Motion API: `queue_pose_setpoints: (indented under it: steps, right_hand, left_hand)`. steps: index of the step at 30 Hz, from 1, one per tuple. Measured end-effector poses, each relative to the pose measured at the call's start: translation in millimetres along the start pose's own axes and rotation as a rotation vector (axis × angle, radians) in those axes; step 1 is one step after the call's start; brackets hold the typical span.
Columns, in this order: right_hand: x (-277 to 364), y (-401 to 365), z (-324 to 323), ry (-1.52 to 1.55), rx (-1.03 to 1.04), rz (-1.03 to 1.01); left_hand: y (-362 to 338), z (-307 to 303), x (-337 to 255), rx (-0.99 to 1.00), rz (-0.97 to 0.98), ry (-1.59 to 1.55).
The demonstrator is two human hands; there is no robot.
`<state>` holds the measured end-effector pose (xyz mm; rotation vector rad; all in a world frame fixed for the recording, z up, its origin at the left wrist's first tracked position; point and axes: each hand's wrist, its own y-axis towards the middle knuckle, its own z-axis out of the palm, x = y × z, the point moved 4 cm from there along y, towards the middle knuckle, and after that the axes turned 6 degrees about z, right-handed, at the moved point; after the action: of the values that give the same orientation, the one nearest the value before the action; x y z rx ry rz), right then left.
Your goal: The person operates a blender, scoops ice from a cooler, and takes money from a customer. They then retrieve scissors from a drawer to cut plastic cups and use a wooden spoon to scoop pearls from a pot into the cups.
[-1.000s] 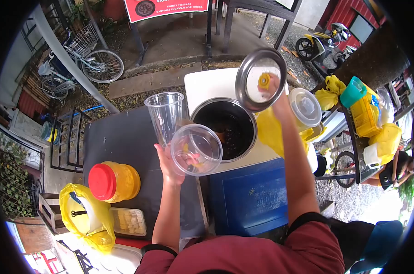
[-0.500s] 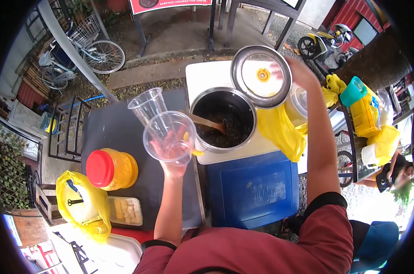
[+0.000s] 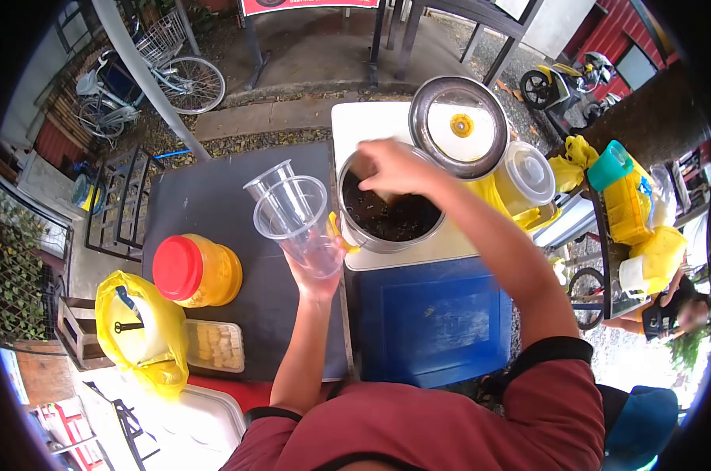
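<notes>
Clear plastic cups [image 3: 291, 207] are in my left hand [image 3: 318, 271], one in front and another behind it, over the dark table's right edge. My right hand [image 3: 394, 166] is above the metal pot [image 3: 355, 228], its fingers closed on the top of a wooden utensil [image 3: 387, 195] that reaches down into the pot. Dark liquid [image 3: 394, 218] with small bits lies in the pot. The glass lid [image 3: 459, 125] rests behind and to the right of the pot. A yellow piece [image 3: 347, 231] shows by the pot's left side, beside my left hand.
On the dark table [image 3: 214, 188] stands a red-lidded jar [image 3: 202, 271], near a tub of pale cubes [image 3: 215, 345] and a yellow bag [image 3: 163, 377]. A blue lid [image 3: 434, 322] lies in front of the pot. A clear-lidded container [image 3: 526, 177] stands right. A person [image 3: 673, 310] is far right.
My right hand has moved left from the glass lid to the wooden utensil over the pot. The cups in my left hand have tilted.
</notes>
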<state>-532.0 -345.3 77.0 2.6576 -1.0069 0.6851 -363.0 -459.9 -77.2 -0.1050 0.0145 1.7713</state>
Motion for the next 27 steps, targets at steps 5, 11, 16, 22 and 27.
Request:
queue_pose_setpoints:
  steps: [5, 11, 16, 22, 27]
  right_hand:
    - [3, -53, -79, -0.625, 0.213, 0.32]
    - [-1, -91, -43, -0.835, 0.322, 0.461]
    - [-34, -71, -23, -0.559, 0.095, 0.433]
    - [-24, -69, -18, -0.337, 0.293, 0.356]
    - [1, -55, -72, -0.775, 0.271, 0.356]
  left_hand:
    - [-5, 14, 3, -0.158, -0.068, 0.387]
    - [-10, 14, 17, -0.166, -0.053, 0.377]
    - [13, 11, 19, -0.036, -0.036, 0.363]
    - [31, 18, 10, 0.08, -0.014, 0.355]
    - [26, 21, 11, -0.051, -0.045, 0.399]
